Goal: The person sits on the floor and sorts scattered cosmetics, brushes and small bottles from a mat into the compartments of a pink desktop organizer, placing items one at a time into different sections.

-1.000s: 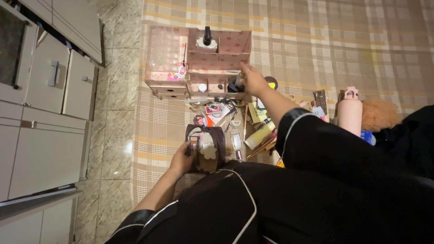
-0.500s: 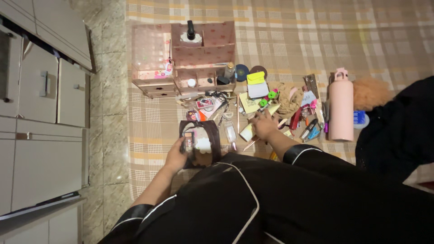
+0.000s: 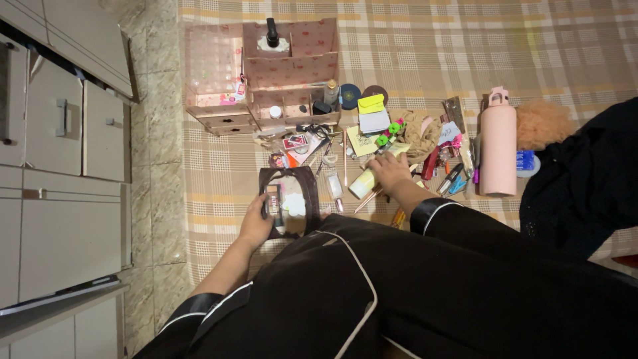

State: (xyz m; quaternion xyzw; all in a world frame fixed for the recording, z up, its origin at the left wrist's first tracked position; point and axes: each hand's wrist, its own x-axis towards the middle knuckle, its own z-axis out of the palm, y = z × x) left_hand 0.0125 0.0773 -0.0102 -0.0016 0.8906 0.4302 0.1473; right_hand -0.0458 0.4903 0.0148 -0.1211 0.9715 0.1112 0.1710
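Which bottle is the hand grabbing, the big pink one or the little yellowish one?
The little pale yellow tube bottle. It lies slanted on the mat under the right hand, while the tall pink bottle lies untouched farther right.

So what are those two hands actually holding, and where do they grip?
The left hand grips the dark open pouch by its left rim. The right hand rests on a pale yellow tube at its upper end; whether it grips it cannot be told.

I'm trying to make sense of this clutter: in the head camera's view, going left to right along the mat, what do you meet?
White cabinets → left hand holding a dark pouch → right hand on a pale yellow tube → pink bottle → orange fluffy ball → black cloth.
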